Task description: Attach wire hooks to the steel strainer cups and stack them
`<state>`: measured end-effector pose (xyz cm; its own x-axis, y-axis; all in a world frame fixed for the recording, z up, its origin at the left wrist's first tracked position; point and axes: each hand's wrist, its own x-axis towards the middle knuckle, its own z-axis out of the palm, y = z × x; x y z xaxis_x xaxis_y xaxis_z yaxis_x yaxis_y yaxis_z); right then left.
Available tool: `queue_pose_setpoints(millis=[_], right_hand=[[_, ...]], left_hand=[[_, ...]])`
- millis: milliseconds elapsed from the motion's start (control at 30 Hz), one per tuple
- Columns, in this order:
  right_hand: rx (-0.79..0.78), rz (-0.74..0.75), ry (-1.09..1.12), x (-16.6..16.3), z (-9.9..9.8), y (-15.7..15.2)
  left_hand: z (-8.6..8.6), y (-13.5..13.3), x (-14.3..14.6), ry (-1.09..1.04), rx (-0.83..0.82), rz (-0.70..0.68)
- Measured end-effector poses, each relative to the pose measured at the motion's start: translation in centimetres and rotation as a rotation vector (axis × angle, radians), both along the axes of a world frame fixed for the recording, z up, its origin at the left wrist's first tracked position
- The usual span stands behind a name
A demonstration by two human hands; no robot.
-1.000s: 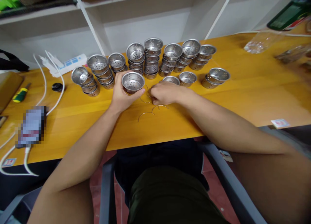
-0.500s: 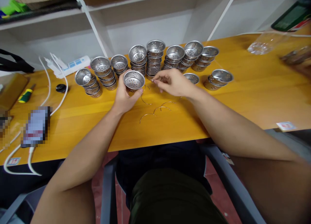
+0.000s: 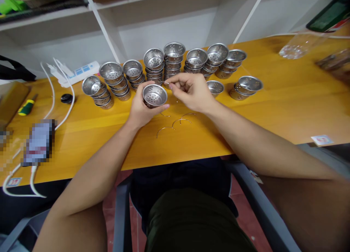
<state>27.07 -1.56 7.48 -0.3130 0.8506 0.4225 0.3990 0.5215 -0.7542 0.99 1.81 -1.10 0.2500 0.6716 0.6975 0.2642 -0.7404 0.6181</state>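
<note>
My left hand [image 3: 140,108] is wrapped round a perforated metal cup [image 3: 155,95], held with its mouth tilted toward me above the table. At the cup's right, my right hand [image 3: 191,89] pinches a thin wire [image 3: 166,83] between thumb and forefinger, its tip close to the rim; whether they touch I cannot tell. Several curved wires [image 3: 182,120] lie on the wood below my hands. Beyond them stand several stacks of similar cups [image 3: 174,55]. One cup [image 3: 215,88] is partly hidden behind my right hand, and a short stack [image 3: 247,85] stands farther right.
A phone [image 3: 39,142] on a white cable lies at the left of the table [image 3: 109,150], with a screwdriver [image 3: 26,107], a black cap [image 3: 66,98] and a power strip [image 3: 84,73] behind. A clear plastic bottle [image 3: 295,47] lies at the far right, near a blurred hand.
The held cup has moved slightly down and right, its mouth tipped more toward me. My right hand has come up and left, bringing the wire to the cup's rim.
</note>
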Motion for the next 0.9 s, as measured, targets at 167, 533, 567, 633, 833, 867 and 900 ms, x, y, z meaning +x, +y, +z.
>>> queue_pose_setpoints(millis=[167,533,567,633,833,867,900], right_hand=[[-0.029,0.024,-0.067,-0.6,0.0,-0.8],[0.048,0.026,0.226,0.6,-1.0,1.0],[0.053,0.020,0.210,0.5,-0.9,0.7],[0.062,0.017,0.168,0.1,-0.6,0.0],[0.012,0.015,-0.007,-0.7,0.0,-1.6],[0.001,0.004,-0.040,-0.8,0.2,-1.7],[-0.008,-0.006,-0.068,-0.9,0.3,-1.7]], left_hand=[[0.7,-0.5,0.1,-0.003,0.043,-0.013],[0.7,-1.3,0.4,0.013,0.027,-0.084],[0.8,-1.3,0.4,0.007,0.032,-0.078],[1.0,-1.2,0.3,-0.002,0.043,-0.067],[0.8,-0.9,0.5,-0.016,0.046,-0.006],[0.8,-1.0,0.6,-0.022,0.035,-0.009],[0.8,-1.0,0.7,-0.028,0.024,-0.012]])
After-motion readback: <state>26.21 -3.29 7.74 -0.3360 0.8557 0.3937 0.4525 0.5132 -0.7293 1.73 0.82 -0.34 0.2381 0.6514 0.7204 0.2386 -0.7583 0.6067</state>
